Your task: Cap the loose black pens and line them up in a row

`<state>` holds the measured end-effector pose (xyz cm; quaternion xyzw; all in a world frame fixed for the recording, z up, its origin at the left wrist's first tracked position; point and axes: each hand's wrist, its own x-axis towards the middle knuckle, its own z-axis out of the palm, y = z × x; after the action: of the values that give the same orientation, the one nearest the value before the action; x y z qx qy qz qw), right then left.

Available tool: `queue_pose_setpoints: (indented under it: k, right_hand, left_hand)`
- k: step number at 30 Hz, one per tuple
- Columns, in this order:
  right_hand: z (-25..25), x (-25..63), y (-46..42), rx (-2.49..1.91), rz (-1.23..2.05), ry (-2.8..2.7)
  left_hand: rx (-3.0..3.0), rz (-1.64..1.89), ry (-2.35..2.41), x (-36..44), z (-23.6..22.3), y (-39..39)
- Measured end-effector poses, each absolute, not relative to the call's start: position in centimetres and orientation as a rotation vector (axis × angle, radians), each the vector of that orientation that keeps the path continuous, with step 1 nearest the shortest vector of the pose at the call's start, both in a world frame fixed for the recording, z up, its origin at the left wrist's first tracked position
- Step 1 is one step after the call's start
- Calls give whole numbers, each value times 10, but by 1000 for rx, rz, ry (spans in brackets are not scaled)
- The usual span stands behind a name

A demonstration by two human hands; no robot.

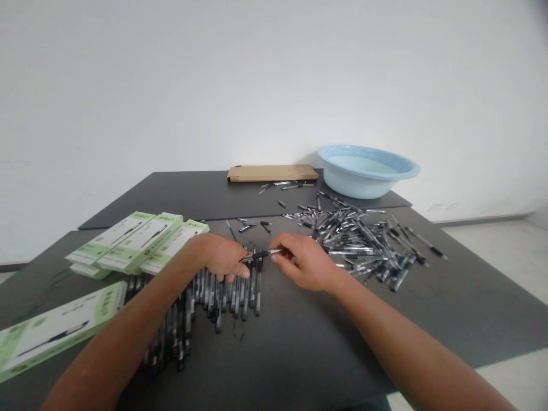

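Between my two hands a gel pen (260, 255) with a black grip lies nearly level, its pale tip pointing right. My left hand (226, 257) is closed on the barrel end. At the tip, the thumb and fingers of my right hand (302, 260) pinch together; whether a separate small part sits in them is too fine to see. Under and beside my left hand, a row of assembled pens (220, 294) lies side by side. To the right of my right hand spreads a loose heap of pens and pen parts (355, 234).
Green-and-white pen boxes (141, 240) are stacked at the left, with another box (64, 325) nearer me. A light blue basin (363, 177) and a flat brown cardboard piece (272, 173) stand at the back. Loose pen parts (252, 224) lie mid-table on the dark table (299, 342).
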<state>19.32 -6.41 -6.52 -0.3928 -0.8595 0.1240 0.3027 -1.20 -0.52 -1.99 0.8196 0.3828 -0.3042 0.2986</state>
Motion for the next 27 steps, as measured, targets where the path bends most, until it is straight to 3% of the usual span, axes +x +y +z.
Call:
queue_pose_setpoints:
  k: [27]
  right_hand:
    - [-72, 190, -64, -1070, 38, -2362]
  left_hand:
    - [2201, -799, 1028, -13, -18, -7]
